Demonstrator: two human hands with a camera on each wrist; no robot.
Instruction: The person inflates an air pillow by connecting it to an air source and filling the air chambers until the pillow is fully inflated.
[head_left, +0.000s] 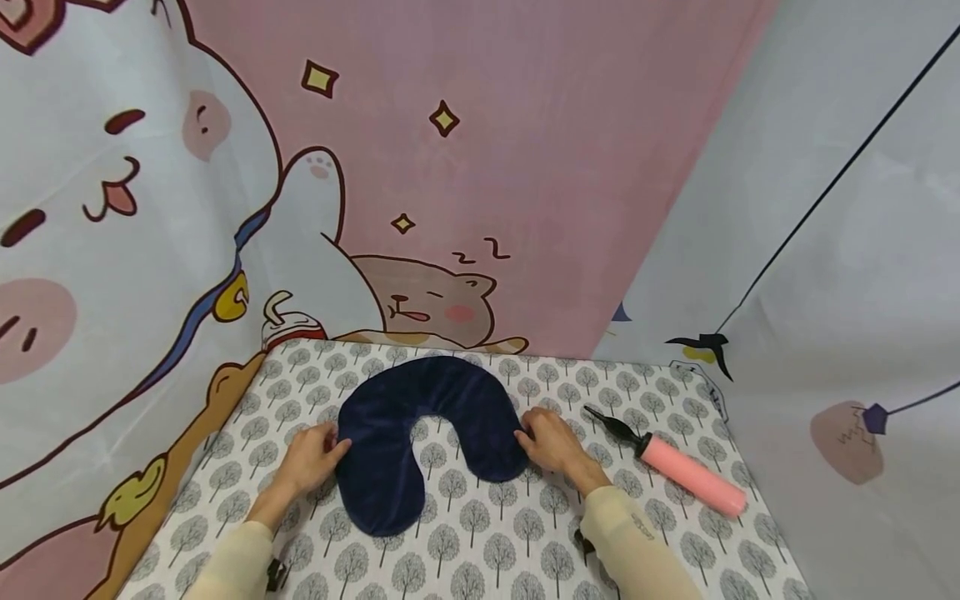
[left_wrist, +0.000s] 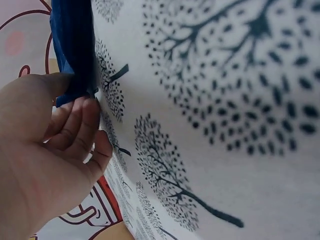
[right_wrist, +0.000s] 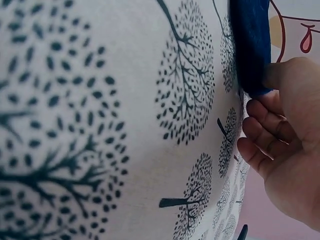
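A dark navy U-shaped neck pillow [head_left: 382, 450] lies on the tree-print cloth, its opening toward me. At its left edge my left hand [head_left: 307, 457] pinches the fabric; in the left wrist view the thumb is on the pillow [left_wrist: 75, 45] and the fingers curl beneath its edge. My right hand [head_left: 553, 440] grips the outer edge of the other arm of the U. The right wrist view shows its thumb against the pillow [right_wrist: 252, 45], with curled fingers under the rim. Fingertips beneath the fabric are partly hidden.
To the right of my right hand lies a hand pump with a pink barrel [head_left: 693, 475] and a black tapered nozzle [head_left: 617, 427]. The tree-print cloth [head_left: 472, 550] covers the tabletop. Cartoon-printed curtains [head_left: 525, 167] stand behind and at both sides.
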